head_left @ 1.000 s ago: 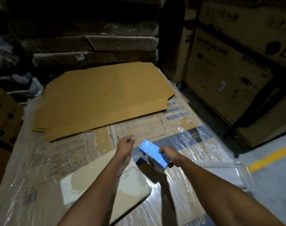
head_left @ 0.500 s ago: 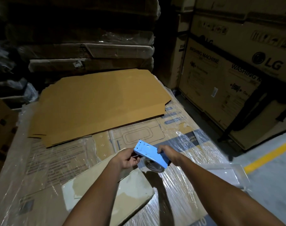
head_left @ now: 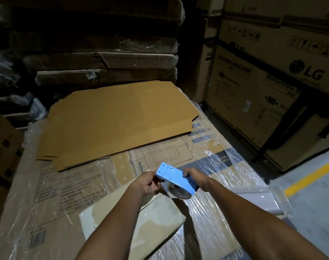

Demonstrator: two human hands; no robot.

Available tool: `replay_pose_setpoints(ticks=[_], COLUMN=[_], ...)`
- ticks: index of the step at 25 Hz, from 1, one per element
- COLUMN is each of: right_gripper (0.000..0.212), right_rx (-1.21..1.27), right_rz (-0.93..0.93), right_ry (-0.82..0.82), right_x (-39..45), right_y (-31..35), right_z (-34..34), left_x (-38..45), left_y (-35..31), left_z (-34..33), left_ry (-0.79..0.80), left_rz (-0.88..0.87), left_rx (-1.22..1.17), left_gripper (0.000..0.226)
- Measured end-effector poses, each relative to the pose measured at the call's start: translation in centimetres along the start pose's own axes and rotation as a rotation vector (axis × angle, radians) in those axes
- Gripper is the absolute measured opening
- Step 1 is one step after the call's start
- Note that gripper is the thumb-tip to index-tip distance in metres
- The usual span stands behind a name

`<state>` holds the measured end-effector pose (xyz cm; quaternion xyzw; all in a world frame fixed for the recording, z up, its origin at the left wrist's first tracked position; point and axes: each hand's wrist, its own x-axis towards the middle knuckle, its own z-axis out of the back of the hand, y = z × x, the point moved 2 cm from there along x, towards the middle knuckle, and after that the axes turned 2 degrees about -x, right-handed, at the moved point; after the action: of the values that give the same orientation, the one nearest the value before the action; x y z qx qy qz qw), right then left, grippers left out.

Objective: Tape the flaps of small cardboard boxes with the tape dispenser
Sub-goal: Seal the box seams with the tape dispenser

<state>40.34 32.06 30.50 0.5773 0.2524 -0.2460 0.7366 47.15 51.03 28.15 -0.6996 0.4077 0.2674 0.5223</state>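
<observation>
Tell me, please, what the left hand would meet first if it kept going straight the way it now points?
Probably the front end of the blue tape dispenser: the left hand points right and slightly forward, its fingertips already at that end. The right hand grips the handle beyond. Depth is hard to judge here.

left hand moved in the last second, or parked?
Yes. The left hand has come right, off the pale cardboard sheet it sat over, and now pinches the front end of the blue tape dispenser, which the right hand grips by its handle.
</observation>
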Motion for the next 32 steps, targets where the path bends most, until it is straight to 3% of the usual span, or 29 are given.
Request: replay_pose_setpoints(ticks=[3, 5, 8, 13, 16, 18, 21, 27, 32], right_gripper=[0.026, 0.02, 0.028, 0.032, 0.031, 0.04, 0.063, 0.061, 0.06], right_rx=[-0.009, -0.008, 0.005, 0.004, 0.026, 0.023, -0.048, -0.123, -0.151], right_rz=[0.015, 0.015, 0.016, 0.011, 0.015, 0.041, 0.081, 0.168, 0.181], right_ry=[0.008, 0.004, -0.006, -0.029, -0.053, -0.069, -0.099, -0.17, -0.169], right_x=[-0.4, -0.8, -0.9, -1.7, -2.3, -2.1, -1.7, -1.7, -2.0], right_y=[0.2, -0.1, -0.6, -0.5, -0.6, -1.0, -1.1, -1.0, -0.1], right_z=[0.3, 0.6, 1.0, 1.2, 0.9, 0.6, 0.2, -0.2, 0.1], left_x=[-0.1, -0.8, -1.1, -0.7, -0.6, -0.1, 0.4, 0.9, 0.7], left_y=[-0.3, -0.3, 0.2, 0.5, 0.5, 0.5, 0.4, -0.2, -2.4], left_z=[-0.3, -0.7, -1.2, -0.9, -1.0, -1.1, -1.0, -0.9, -1.1], left_ry=[0.071, 0.13, 0.164, 0.19, 0.187, 0.144, 0.077, 0.034, 0.026], left_rz=[0.004, 0.02, 0.057, 0.052, 0.056, 0.057, 0.069, 0.062, 0.0], left_rx=[-0.094, -0.086, -0.14, -0.221, -0.23, -0.184, -0.074, 0.242, 0.315], left_gripper=[0.034, 0.029, 0.022, 0.036, 0.024, 0.018, 0.028, 0.029, 0.024])
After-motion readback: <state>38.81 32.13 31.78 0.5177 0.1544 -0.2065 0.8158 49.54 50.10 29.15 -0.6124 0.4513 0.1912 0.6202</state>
